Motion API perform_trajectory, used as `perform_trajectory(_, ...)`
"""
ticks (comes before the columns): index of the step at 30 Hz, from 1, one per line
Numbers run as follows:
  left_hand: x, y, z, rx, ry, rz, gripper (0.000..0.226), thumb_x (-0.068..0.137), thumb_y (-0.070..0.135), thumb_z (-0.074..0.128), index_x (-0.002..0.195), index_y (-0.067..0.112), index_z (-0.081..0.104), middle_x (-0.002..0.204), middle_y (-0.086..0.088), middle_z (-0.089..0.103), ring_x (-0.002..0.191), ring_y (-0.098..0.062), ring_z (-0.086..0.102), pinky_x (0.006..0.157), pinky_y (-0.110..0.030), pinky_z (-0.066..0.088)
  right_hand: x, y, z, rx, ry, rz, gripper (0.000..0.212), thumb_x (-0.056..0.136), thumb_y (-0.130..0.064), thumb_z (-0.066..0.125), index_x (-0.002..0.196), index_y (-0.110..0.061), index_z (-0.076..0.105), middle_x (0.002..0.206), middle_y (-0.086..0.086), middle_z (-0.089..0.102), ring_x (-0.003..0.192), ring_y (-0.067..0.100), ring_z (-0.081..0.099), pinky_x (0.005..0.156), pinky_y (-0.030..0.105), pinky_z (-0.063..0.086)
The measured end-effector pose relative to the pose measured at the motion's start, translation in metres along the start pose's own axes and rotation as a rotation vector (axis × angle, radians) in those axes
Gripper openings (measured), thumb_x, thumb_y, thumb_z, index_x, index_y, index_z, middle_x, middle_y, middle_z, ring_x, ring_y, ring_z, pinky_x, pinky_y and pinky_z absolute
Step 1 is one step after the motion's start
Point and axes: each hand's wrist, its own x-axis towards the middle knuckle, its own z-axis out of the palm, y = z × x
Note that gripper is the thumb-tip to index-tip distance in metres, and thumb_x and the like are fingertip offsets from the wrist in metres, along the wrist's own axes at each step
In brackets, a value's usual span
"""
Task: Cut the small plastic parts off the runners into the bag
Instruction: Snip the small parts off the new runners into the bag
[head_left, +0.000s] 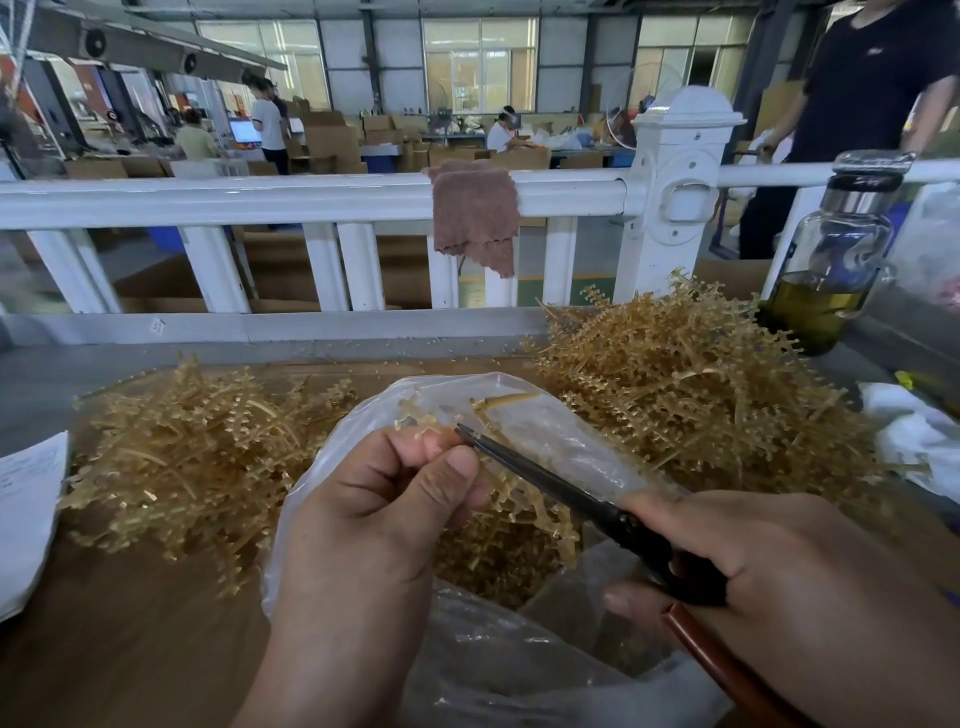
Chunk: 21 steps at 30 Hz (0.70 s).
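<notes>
My left hand (384, 514) pinches a tan plastic runner (501, 402) between thumb and fingers, holding it above the open mouth of a clear plastic bag (561, 447). My right hand (769, 566) grips black scissors (566, 493) with a brown handle. The scissor tips sit right at my left fingertips, against the runner. Below, inside the bag, lies a heap of tan plastic pieces (498, 556). The runner's lower part is hidden behind my left fingers.
Heaps of tan runners lie at left (197, 457) and right (701, 395) on the brown table. A white railing (311, 200) with a brown cloth (475, 218) stands behind. A glass bottle (836, 260) is at far right, paper (26, 514) at the left edge, and a person stands beyond the rail.
</notes>
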Motion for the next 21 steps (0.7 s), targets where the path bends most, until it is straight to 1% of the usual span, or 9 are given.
perform_trajectory(4,-0.0003,0.0003,-0.0001,0.02,-0.006,0.003,0.017,0.06,0.032,0.078,0.067,0.02,0.067,0.071,0.001,0.064,0.066,-0.013,0.065,0.064,-0.019,0.054,0.0004,-0.0001,-0.0009,-0.012,-0.019,0.014,0.041,0.081,-0.075,0.044,0.09,-0.042,0.066,0.063,-0.03,0.048,0.064,-0.014,0.052,0.053,0.005,0.04)
perform_trajectory(7,-0.0002,0.0004,0.0001,0.012,-0.013,0.011,0.016,0.061,0.032,0.077,0.067,0.021,0.067,0.071,0.002,0.064,0.065,-0.012,0.065,0.063,-0.019,0.053,0.0009,0.0008,-0.0008,-0.019,-0.032,0.028,0.04,0.082,-0.075,0.044,0.09,-0.042,0.065,0.064,-0.029,0.05,0.064,-0.013,0.053,0.054,0.008,0.043)
perform_trajectory(10,0.0008,0.0002,0.0004,0.026,-0.028,0.021,0.016,0.065,0.022,0.082,0.067,0.019,0.067,0.07,0.004,0.063,0.064,-0.012,0.063,0.062,-0.02,0.054,0.0011,0.0001,-0.002,0.009,-0.07,0.058,0.045,0.079,-0.08,0.042,0.095,-0.044,0.063,0.071,-0.028,0.055,0.068,-0.012,0.056,0.052,0.012,0.045)
perform_trajectory(12,0.001,-0.001,-0.0013,0.051,-0.025,0.03,0.02,0.074,0.018,0.084,0.068,0.015,0.065,0.069,0.0,0.064,0.064,-0.014,0.062,0.062,-0.021,0.053,0.0015,-0.0012,-0.0024,0.023,-0.09,0.069,0.048,0.077,-0.083,0.041,0.099,-0.046,0.062,0.076,-0.029,0.058,0.071,-0.011,0.058,0.052,0.013,0.046)
perform_trajectory(15,-0.001,-0.0014,-0.0029,0.13,-0.021,0.072,0.033,0.084,0.039,0.068,0.069,0.01,0.064,0.069,-0.01,0.066,0.067,-0.019,0.06,0.064,-0.022,0.052,0.0021,-0.0041,-0.0023,-0.007,-0.095,0.086,0.051,0.077,-0.085,0.04,0.105,-0.048,0.061,0.078,-0.031,0.06,0.072,-0.01,0.06,0.052,0.013,0.049)
perform_trajectory(16,-0.0016,-0.0014,-0.0027,0.139,-0.016,0.08,0.033,0.086,0.039,0.069,0.07,0.011,0.065,0.069,-0.011,0.065,0.066,-0.02,0.059,0.063,-0.023,0.052,0.0018,-0.0045,-0.0023,-0.007,-0.088,0.094,0.052,0.077,-0.084,0.041,0.106,-0.047,0.062,0.079,-0.031,0.061,0.071,-0.01,0.061,0.051,0.014,0.051)
perform_trajectory(18,-0.0012,-0.0005,-0.0006,0.12,-0.003,0.086,0.022,0.086,0.032,0.074,0.072,0.016,0.068,0.067,-0.01,0.064,0.064,-0.019,0.059,0.061,-0.022,0.052,0.0015,-0.0057,-0.0032,0.006,-0.076,0.107,0.055,0.074,-0.086,0.04,0.108,-0.047,0.061,0.082,-0.031,0.064,0.072,-0.01,0.062,0.052,0.017,0.053)
perform_trajectory(19,-0.0008,0.0004,0.0009,0.085,-0.001,0.072,0.015,0.083,0.028,0.076,0.073,0.02,0.069,0.066,-0.008,0.063,0.063,-0.018,0.059,0.06,-0.022,0.052,0.0014,-0.0059,-0.0029,0.013,-0.078,0.115,0.057,0.073,-0.088,0.039,0.109,-0.049,0.06,0.085,-0.032,0.064,0.075,-0.011,0.062,0.054,0.017,0.054)
perform_trajectory(21,0.0002,0.0006,0.0018,0.03,-0.012,0.062,0.012,0.079,0.021,0.08,0.075,0.026,0.07,0.066,-0.003,0.062,0.063,-0.017,0.061,0.06,-0.021,0.053,0.0016,-0.0071,-0.0012,0.024,-0.091,0.12,0.058,0.071,-0.09,0.038,0.109,-0.051,0.058,0.093,-0.034,0.064,0.083,-0.013,0.061,0.056,0.015,0.054)
